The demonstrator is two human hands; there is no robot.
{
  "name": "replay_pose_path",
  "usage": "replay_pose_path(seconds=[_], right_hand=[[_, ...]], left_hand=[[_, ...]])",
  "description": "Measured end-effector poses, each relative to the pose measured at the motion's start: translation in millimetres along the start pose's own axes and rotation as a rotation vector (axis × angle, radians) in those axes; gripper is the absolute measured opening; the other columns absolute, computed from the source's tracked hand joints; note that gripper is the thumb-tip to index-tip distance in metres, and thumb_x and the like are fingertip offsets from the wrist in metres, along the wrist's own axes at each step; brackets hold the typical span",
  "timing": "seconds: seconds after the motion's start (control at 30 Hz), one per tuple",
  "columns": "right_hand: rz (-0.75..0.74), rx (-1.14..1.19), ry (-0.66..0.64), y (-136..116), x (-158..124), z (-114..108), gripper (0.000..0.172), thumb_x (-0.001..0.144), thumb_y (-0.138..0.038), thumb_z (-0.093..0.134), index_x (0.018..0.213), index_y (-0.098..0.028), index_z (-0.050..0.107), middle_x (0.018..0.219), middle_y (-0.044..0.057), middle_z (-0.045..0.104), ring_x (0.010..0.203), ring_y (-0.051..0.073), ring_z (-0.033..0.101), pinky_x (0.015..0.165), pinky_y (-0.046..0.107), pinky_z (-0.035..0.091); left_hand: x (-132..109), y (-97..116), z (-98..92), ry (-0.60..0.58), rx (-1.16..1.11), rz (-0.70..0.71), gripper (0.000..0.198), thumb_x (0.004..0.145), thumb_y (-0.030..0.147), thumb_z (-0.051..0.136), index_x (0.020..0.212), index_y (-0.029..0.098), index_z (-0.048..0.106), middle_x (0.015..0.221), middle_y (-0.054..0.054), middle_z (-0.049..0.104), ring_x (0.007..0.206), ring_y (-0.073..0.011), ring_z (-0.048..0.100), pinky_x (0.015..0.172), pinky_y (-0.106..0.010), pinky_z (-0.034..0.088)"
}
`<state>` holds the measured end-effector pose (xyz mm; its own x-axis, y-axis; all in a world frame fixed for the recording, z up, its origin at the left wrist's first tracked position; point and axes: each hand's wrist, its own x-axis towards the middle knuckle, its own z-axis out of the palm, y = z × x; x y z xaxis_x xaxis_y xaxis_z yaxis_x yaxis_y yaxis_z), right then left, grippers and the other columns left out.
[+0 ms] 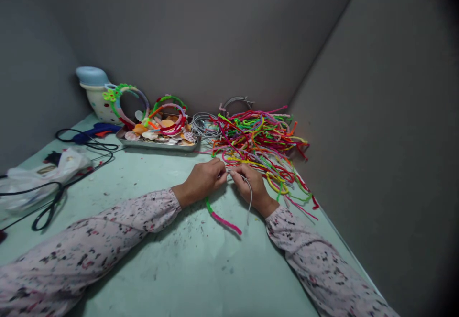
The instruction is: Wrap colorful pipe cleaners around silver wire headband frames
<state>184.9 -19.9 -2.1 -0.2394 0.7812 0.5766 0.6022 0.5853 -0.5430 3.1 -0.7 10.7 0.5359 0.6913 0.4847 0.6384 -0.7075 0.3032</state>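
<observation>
My left hand (202, 179) and my right hand (253, 185) meet on the pale green table (186, 264), fingertips pinched together on a thin grey wire (250, 197). The wire curves back over my right wrist. A green and pink pipe cleaner (222, 219) trails from under my left hand toward me. Just beyond my hands lies a tangled heap of coloured pipe cleaners (261, 137) in red, green, yellow and pink. Both sleeves are pale with a dark speckled print.
A metal tray (158, 144) of shells and wrapped headbands (168, 111) stands at the back. A white jar with a blue lid (93, 92) is behind it, a blue glue gun (95, 131) with black cable and a plastic bag (39, 176) at left. Grey walls close in behind and on the right.
</observation>
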Motion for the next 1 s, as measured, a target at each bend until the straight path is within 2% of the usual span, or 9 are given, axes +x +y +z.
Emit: replay_pose_path(seconds=[0.33, 0.5, 0.63, 0.77, 0.87, 1.0], right_hand=[[0.006, -0.028, -0.002, -1.2, 0.2, 0.3, 0.016, 0.089, -0.029, 0.051, 0.078, -0.02, 0.058, 0.073, 0.002, 0.06, 0.068, 0.016, 0.055, 0.063, 0.027, 0.041], [0.035, -0.014, 0.02, -2.1, 1.2, 0.6, 0.016, 0.088, -0.028, 0.051, 0.077, -0.019, 0.059, 0.073, 0.003, 0.061, 0.069, 0.016, 0.056, 0.063, 0.027, 0.041], [0.125, 0.015, 0.074, -1.3, 1.9, 0.3, 0.016, 0.086, -0.029, 0.054, 0.077, -0.019, 0.06, 0.071, 0.002, 0.062, 0.065, 0.015, 0.056, 0.061, 0.026, 0.041], [0.173, 0.039, 0.104, 1.9, 2.1, 0.5, 0.017, 0.086, -0.031, 0.054, 0.077, -0.019, 0.061, 0.069, 0.001, 0.062, 0.063, 0.015, 0.056, 0.06, 0.026, 0.043], [0.15, 0.053, 0.11, 2.3, 2.3, 0.3, 0.015, 0.086, -0.031, 0.055, 0.08, -0.019, 0.061, 0.074, 0.002, 0.063, 0.067, 0.016, 0.057, 0.063, 0.027, 0.045], [0.07, 0.073, 0.104, 1.5, 3.6, -0.4, 0.015, 0.085, -0.029, 0.058, 0.096, -0.02, 0.063, 0.09, 0.006, 0.064, 0.084, 0.018, 0.06, 0.075, 0.031, 0.049]], left_hand=[[0.3, 1.0, 0.6, 0.016, 0.079, -0.015, 0.012, 0.084, 0.023, 0.05, 0.078, 0.017, 0.058, 0.077, -0.002, 0.057, 0.066, -0.0127, 0.051, 0.058, -0.023, 0.033], [1.7, 0.6, 2.0, 0.023, -0.1, -0.108, 0.012, 0.083, 0.026, 0.052, 0.078, 0.017, 0.058, 0.075, -0.002, 0.058, 0.065, -0.0122, 0.05, 0.06, -0.023, 0.036], [3.6, -0.1, 1.7, 0.016, -0.196, -0.172, 0.013, 0.081, 0.028, 0.056, 0.084, 0.016, 0.06, 0.077, -0.002, 0.059, 0.066, -0.0129, 0.05, 0.06, -0.024, 0.037], [5.9, -1.6, 1.1, 0.001, -0.294, -0.23, 0.015, 0.083, 0.026, 0.051, 0.081, 0.015, 0.061, 0.075, -0.002, 0.06, 0.066, -0.0128, 0.05, 0.059, -0.023, 0.036], [6.7, -3.7, 1.7, -0.029, -0.404, -0.278, 0.018, 0.084, 0.027, 0.049, 0.079, 0.015, 0.062, 0.071, -0.001, 0.06, 0.065, -0.0125, 0.051, 0.058, -0.023, 0.037], [6.1, -5.5, 3.5, -0.082, -0.569, -0.372, 0.02, 0.083, 0.031, 0.05, 0.079, 0.016, 0.061, 0.062, 0.002, 0.057, 0.056, -0.0118, 0.051, 0.053, -0.022, 0.037]])
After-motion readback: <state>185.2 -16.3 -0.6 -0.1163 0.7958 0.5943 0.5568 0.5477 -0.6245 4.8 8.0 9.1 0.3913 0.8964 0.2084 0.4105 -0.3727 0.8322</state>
